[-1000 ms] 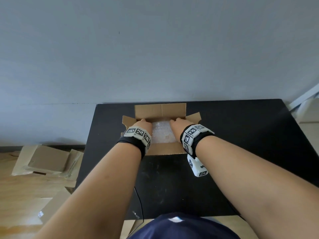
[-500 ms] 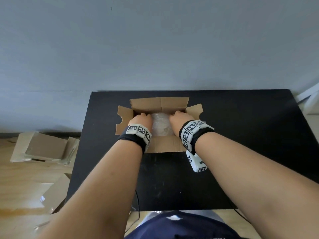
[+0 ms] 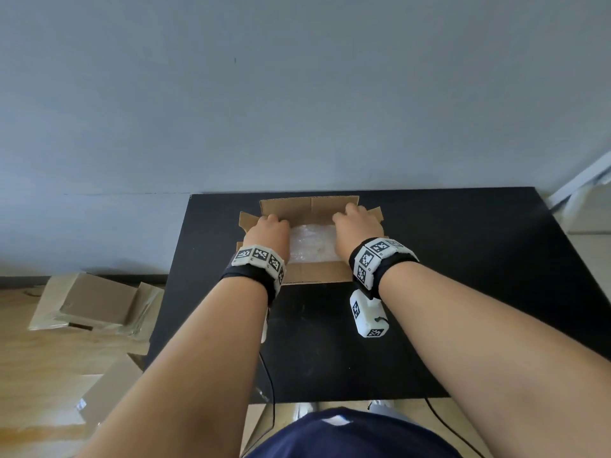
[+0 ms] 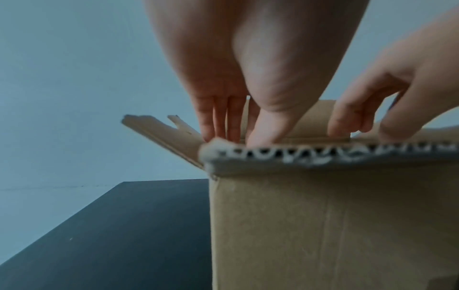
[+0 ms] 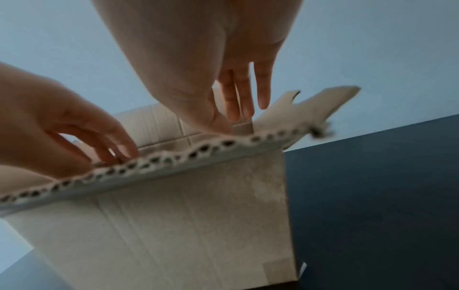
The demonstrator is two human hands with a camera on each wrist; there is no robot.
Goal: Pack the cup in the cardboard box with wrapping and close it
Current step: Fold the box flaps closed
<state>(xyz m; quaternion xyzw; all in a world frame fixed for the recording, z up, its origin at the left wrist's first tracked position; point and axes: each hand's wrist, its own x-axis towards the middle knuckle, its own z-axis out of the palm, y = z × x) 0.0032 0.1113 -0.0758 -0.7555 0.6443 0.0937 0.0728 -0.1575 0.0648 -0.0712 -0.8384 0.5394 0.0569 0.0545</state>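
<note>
Nearest, the cardboard box (image 3: 317,274) sits on the black table (image 3: 463,259), bubble-wrapped bundle (image 3: 312,241) inside; the cup itself is hidden. Left hand (image 3: 269,234) and right hand (image 3: 355,231) have moved from pressing the wrap to the far corners, fingers straight, gripping nothing. Closing likely begins. Far flap (image 3: 309,208) upright. No readable writing.

A plain grey-blue wall (image 3: 297,94) fills the upper half of the head view. A black table (image 3: 463,276) stands against it at centre. Wood floor (image 3: 39,375) at lower left carries flattened cardboard (image 3: 96,302).
</note>
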